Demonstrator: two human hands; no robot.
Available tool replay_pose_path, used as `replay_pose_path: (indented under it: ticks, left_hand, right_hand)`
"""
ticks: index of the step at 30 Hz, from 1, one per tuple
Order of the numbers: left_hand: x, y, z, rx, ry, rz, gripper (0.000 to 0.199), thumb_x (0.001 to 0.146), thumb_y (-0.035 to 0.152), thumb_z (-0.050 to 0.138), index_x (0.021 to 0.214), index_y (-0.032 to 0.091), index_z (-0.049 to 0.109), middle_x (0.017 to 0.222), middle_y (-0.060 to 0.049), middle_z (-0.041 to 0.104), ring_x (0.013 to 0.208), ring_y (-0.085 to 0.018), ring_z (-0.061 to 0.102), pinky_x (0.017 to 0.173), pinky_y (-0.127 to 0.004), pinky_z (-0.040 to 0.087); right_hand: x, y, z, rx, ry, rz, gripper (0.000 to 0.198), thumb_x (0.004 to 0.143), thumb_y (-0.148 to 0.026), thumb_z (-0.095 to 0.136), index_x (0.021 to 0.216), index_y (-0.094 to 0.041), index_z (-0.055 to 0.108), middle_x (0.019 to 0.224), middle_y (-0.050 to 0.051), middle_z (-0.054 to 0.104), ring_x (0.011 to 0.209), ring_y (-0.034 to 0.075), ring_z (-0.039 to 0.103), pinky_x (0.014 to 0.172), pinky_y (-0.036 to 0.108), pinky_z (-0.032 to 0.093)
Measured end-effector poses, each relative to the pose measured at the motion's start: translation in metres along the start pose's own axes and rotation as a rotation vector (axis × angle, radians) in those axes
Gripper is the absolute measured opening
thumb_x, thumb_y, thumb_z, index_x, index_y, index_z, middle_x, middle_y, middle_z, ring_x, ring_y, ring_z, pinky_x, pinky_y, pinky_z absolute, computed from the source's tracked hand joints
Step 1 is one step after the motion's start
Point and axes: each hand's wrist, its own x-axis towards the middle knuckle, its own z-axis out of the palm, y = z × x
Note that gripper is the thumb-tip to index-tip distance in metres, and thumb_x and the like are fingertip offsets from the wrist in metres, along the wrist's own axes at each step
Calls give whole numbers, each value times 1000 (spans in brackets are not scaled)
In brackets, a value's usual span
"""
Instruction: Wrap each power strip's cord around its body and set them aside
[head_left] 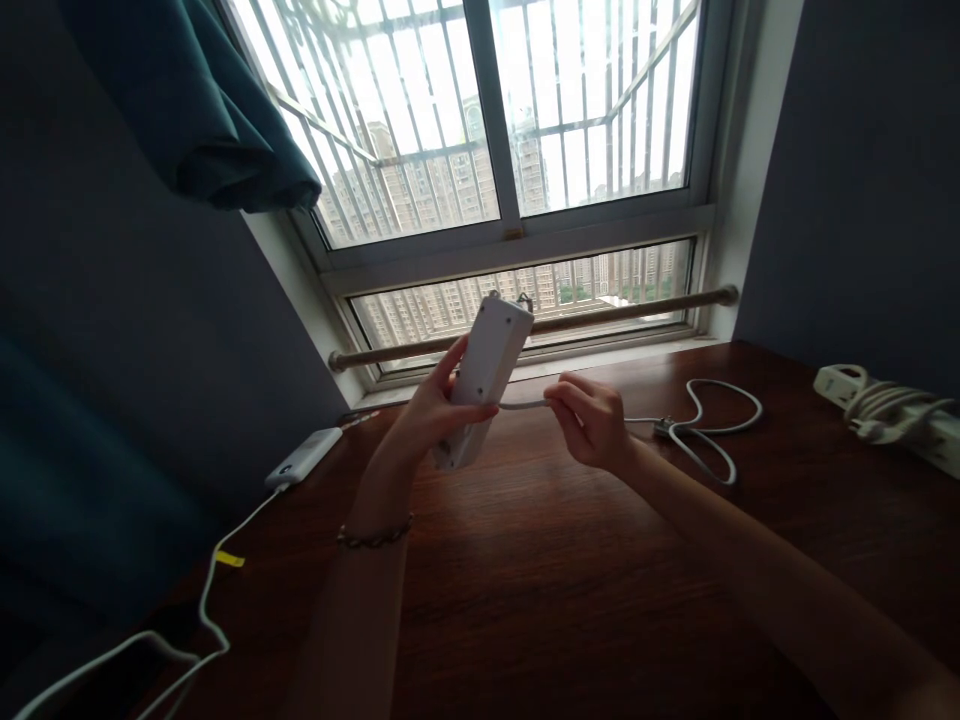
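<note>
My left hand is closed around a white power strip, held tilted above the tabletop. Screw heads show on the side facing me. A thin white cord runs from the strip to my right hand, whose fingers pinch it. Beyond that hand the cord trails over the table to a plug and a loose loop at the right. The strip's far side is hidden.
The dark brown wooden table reaches the window sill. At the left lies another white power strip with its cord and a yellow tag. A cord-wrapped strip rests at the right. A metal rail crosses the window; a blue curtain hangs left.
</note>
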Motion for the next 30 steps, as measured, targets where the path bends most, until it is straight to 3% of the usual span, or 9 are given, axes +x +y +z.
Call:
replay_pose_path:
  ticks: [4, 9, 14, 17, 20, 26, 30]
  left_hand:
    - [-1, -1, 4, 148, -149, 37, 97, 58, 22, 76, 141, 24, 26, 102, -4, 64, 83, -18, 61, 67, -23, 48]
    - [-2, 2, 24, 388, -308, 236, 90, 52, 34, 82, 132, 27, 41, 116, -3, 60, 98, -22, 58, 83, -30, 46]
    - [-7, 12, 39, 663, -263, 310, 81, 56, 56, 74, 126, 26, 48, 108, -5, 64, 95, -25, 59, 80, -34, 45]
    - [-11, 16, 46, 816, -197, 295, 71, 64, 63, 65, 123, 27, 51, 103, -6, 66, 93, -27, 60, 76, -35, 44]
    - [-14, 18, 51, 899, -162, 318, 69, 61, 68, 63, 115, 26, 57, 101, -6, 67, 90, -28, 61, 73, -35, 43]
    - [-16, 23, 52, 858, -214, 353, 64, 54, 65, 70, 105, 28, 61, 98, -2, 66, 86, -25, 60, 73, -33, 43]
    - [-15, 21, 52, 696, -163, 327, 61, 52, 55, 77, 103, 25, 62, 97, -2, 66, 86, -23, 60, 74, -33, 45]
  right_hand:
    - [20, -6, -24, -11, -75, -83, 15, 89, -20, 40, 82, -18, 54, 72, 4, 55, 61, 13, 47, 59, 26, 34]
    - [31, -6, -37, -111, -86, -84, 17, 89, -22, 42, 83, -17, 57, 75, 4, 60, 65, 14, 52, 62, 26, 36]
    - [33, 2, -45, -138, -68, -19, 21, 90, -23, 40, 81, -18, 58, 75, 4, 61, 66, 14, 53, 62, 26, 37]
    - [35, 6, -52, -130, -28, 49, 22, 91, -24, 40, 80, -18, 58, 75, 4, 61, 66, 14, 55, 63, 26, 37]
    - [35, 12, -56, -138, 3, 101, 22, 90, -24, 41, 82, -17, 60, 77, 5, 63, 69, 15, 57, 65, 26, 39]
    - [35, 29, -60, -172, 70, 214, 23, 89, -23, 43, 78, -17, 61, 77, 4, 66, 71, 16, 59, 65, 25, 38]
    - [35, 37, -55, -203, -31, 447, 24, 87, -26, 44, 75, -18, 62, 67, 3, 62, 63, 16, 56, 58, 26, 32]
